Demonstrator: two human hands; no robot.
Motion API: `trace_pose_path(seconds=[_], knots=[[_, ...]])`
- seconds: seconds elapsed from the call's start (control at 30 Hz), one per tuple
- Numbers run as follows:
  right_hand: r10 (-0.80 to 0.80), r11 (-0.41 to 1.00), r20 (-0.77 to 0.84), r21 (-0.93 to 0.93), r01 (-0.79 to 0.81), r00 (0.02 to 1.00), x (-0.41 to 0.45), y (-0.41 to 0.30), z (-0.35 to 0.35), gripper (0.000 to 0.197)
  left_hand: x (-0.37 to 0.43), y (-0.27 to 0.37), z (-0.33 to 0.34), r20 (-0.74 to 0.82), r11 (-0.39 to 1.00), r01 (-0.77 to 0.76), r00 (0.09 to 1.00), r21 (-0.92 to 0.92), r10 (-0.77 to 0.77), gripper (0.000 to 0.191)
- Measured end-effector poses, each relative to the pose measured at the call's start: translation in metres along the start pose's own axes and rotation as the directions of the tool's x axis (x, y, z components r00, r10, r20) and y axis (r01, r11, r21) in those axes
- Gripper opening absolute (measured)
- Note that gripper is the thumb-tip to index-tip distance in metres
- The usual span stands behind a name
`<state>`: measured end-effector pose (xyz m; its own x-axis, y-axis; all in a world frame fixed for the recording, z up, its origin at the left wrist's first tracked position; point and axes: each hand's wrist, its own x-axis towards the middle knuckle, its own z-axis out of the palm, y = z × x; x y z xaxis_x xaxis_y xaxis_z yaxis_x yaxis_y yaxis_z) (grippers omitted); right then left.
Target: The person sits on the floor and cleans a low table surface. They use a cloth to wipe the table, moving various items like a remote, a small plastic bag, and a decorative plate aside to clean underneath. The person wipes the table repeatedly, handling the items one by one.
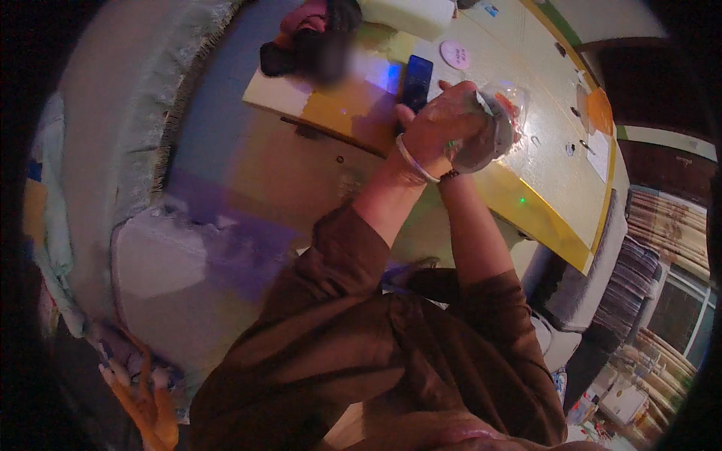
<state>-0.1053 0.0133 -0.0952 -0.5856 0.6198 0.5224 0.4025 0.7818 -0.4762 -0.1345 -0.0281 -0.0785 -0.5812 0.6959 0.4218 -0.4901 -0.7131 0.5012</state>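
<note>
My left hand [443,127], with a pale bracelet at the wrist, lies across my right hand [471,149] above the table's near edge. The left thumb sticks out to the left; its other fingers are partly hidden. My right hand, blurred and partly covered, is curled at a greyish, rounded item whose kind I cannot tell. Just beyond both hands is shiny clear plastic packaging [516,104] with something red in it. A dark smartphone [417,79] lies on the table left of the hands. Past it sits a round pink disc [454,54] bearing writing.
Small dark items and a white sheet [599,158] lie toward the right on the pale table [555,183], near an orange item [599,111]. Dark and pink items [307,42] are bunched at the far left, partly blurred. A grey upholstered seat [163,265] stands at left.
</note>
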Motion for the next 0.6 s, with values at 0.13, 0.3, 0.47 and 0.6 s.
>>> trace_pose_path(seconds=[0.13,0.3,0.47,0.6], knots=[[-0.162,0.986,-0.063,0.021,0.163,0.985,0.024,-0.011,0.004,0.044,0.003,-0.009,-0.039,0.309,0.925,-0.308,0.922,0.22,0.234,0.052],[-0.633,0.774,-0.003,-0.025,0.633,0.774,0.103,-0.052,0.036,0.052,-0.004,0.014,-0.038,0.091,0.993,0.115,0.989,-0.001,-0.114,0.049],[-0.754,0.544,0.287,-0.232,0.806,0.591,0.138,-0.046,0.087,0.029,-0.01,0.022,-0.026,0.195,0.902,0.323,0.941,-0.288,-0.275,0.047],[-0.645,0.75,0.134,-0.076,0.657,0.752,0.139,-0.054,0.077,0.015,-0.018,0.031,-0.025,0.32,0.816,0.406,0.903,-0.412,-0.288,0.045]])
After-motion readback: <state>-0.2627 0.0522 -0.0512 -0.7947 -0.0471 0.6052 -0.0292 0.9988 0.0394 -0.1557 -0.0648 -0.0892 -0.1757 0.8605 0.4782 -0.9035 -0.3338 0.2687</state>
